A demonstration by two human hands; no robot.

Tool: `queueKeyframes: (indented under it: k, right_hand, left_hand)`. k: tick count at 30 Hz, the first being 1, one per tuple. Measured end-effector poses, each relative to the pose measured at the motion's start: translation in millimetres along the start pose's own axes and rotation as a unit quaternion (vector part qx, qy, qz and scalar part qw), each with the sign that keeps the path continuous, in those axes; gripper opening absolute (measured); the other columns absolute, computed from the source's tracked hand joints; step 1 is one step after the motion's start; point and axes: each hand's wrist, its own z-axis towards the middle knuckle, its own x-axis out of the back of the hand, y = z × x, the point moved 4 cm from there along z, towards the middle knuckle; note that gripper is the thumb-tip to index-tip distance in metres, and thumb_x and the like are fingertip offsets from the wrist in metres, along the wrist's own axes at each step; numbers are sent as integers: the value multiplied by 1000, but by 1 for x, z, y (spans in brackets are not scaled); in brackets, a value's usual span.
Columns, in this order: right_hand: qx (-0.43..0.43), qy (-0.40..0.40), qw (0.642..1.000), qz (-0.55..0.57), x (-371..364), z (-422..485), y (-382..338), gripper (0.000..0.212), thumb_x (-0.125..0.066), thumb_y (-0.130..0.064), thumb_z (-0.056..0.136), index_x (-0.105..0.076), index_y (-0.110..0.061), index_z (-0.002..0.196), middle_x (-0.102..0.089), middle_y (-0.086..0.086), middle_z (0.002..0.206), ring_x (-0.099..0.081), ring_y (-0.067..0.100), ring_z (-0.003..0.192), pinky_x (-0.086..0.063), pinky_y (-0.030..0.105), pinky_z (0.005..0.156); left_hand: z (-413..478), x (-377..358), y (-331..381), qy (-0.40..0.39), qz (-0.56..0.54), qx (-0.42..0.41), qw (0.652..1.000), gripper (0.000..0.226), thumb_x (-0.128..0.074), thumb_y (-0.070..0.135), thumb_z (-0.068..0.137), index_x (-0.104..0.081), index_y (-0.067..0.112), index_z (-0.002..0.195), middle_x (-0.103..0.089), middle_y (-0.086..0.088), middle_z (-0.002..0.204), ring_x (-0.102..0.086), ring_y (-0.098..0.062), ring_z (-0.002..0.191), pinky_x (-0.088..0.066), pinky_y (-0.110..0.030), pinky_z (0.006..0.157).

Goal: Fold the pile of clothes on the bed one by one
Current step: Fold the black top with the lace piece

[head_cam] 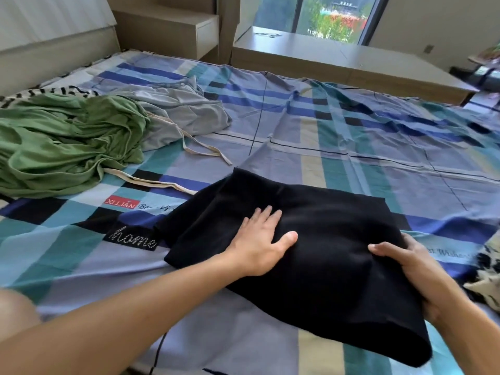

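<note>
Left hand (261, 239) presses black garment (332, 226) w/ fingers straight; right hand (414, 263) grips its edge. Green garment (67, 142) & grey garment (184, 109) unfolded.

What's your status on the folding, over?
Left hand flat on black garment. Right hand grips its right edge. Green garment, grey garment lie unfolded, clear of the work.

Beyond the black garment (311, 239) the bed (351, 136) lies open and passable. Left of it, cream drawstrings (151, 182) run right up to it, with a green garment (62, 142) and a grey garment (184, 109) heaped farther off.
</note>
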Motion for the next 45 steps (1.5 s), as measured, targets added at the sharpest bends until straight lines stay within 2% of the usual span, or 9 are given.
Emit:
queueKeyframes:
  k: [6,10,15,19,22,26,29,35,45]
  right_hand:
    - [27,-25,995,-87,-22,-15,-42,98,-95,-42,34,-61,-21,122,-76,12,102,-75,33,88,-61,41,69]
    - [76,-65,991,-86,-63,-25,-85,59,-78,-38,77,-56,-24,131,-77,4,102,-76,23,88,-61,34,71]
    - [127,-118,981,-89,-141,-28,-113,55,-51,-42,99,-35,-32,151,-66,12,110,-68,20,83,-57,36,64]
    - [139,-221,956,-133,-199,-22,-86,59,-49,-28,102,-23,-33,156,-64,-3,119,-62,10,108,-49,34,95]
    - [181,-262,937,-143,-215,-12,-61,52,-52,-5,101,-39,-21,149,-63,-2,123,-60,12,116,-47,24,99]
    - [334,-105,929,-118,-211,-4,-69,44,-48,15,88,-67,-16,112,-73,-1,106,-68,9,102,-51,25,94]
    - [359,-10,918,-169,-208,5,-71,35,-51,-4,97,-63,-24,124,-65,-10,122,-59,1,115,-45,25,103]
    - [264,-85,839,-469,-214,51,-13,55,-28,-52,105,-19,-40,157,-2,-13,167,12,5,152,8,45,124]
    - [233,-55,887,-395,-206,38,0,64,-42,-54,100,-17,-42,157,7,-11,168,14,7,152,-1,40,125]
  left_hand:
    - [-1,29,18,16,20,-5,1000,62,-52,40,98,-33,24,155,-27,-3,162,-21,-23,150,-19,-40,124]
    - [-4,52,55,-66,-274,10,959,42,-44,59,98,-63,30,121,-65,6,119,-63,-19,109,-49,-40,101]
    - [3,105,25,-92,-435,103,890,77,-35,72,96,-72,4,105,-73,-3,83,-69,-19,73,-51,-19,72]
    - [6,143,-34,-36,-319,157,934,71,-48,76,88,-74,16,116,-71,-6,119,-68,-26,107,-54,-28,90]
    - [11,144,-57,112,-7,135,984,73,-57,66,87,-53,18,142,-54,-7,143,-52,-28,131,-40,-37,109]
    - [-4,118,-29,159,102,-146,971,62,-45,43,96,-36,24,155,-31,-2,162,-21,-20,151,-17,-36,124]
    - [4,91,-54,67,189,-99,975,64,-34,51,104,-13,30,161,-2,7,169,7,-13,155,-2,-47,125]
    - [17,83,-79,31,180,-22,983,75,-29,62,100,-4,29,161,7,13,168,15,-5,152,3,-51,125]
    - [25,94,-84,119,91,126,981,90,-49,74,86,-20,25,157,-20,-4,159,-26,-33,146,-31,-52,116]
